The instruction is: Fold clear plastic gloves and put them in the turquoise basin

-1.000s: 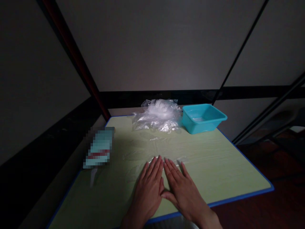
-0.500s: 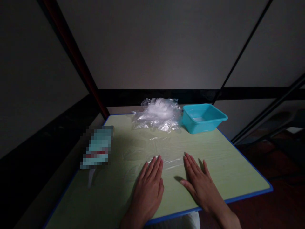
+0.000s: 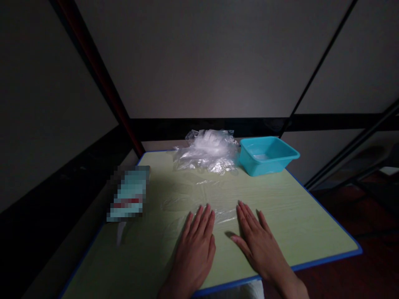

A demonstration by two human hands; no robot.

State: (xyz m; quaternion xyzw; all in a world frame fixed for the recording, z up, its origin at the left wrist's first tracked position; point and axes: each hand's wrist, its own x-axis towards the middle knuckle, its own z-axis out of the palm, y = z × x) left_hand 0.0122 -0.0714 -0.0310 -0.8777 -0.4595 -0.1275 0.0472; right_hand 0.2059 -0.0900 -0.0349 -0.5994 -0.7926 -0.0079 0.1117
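My left hand (image 3: 196,245) lies palm down near the table's front edge, fingers stretched out, its fingertips on a thin clear plastic bag (image 3: 187,195) spread flat over the tabletop. To its right, my right hand (image 3: 257,238) also rests palm down with the thumb held apart; its fingertips touch or lie beside the bag's right edge. Neither hand grips anything. Beyond the flat bag, a heap of crumpled clear plastic bags (image 3: 208,149) sits at the back of the table. The flat bag's outline is hard to make out against the pale surface.
A turquoise plastic basin (image 3: 264,166) stands at the back right of the blue-edged yellow-green table (image 3: 299,224). On the left edge lies a blurred-out green package (image 3: 129,195) with a pale strip hanging from it. Dark-banded panels (image 3: 212,62) rise behind the table.
My right hand has slid slightly left, toward my left hand. The left hand has barely moved. The whole view has shifted a little; the bags and basin stay put on the table.
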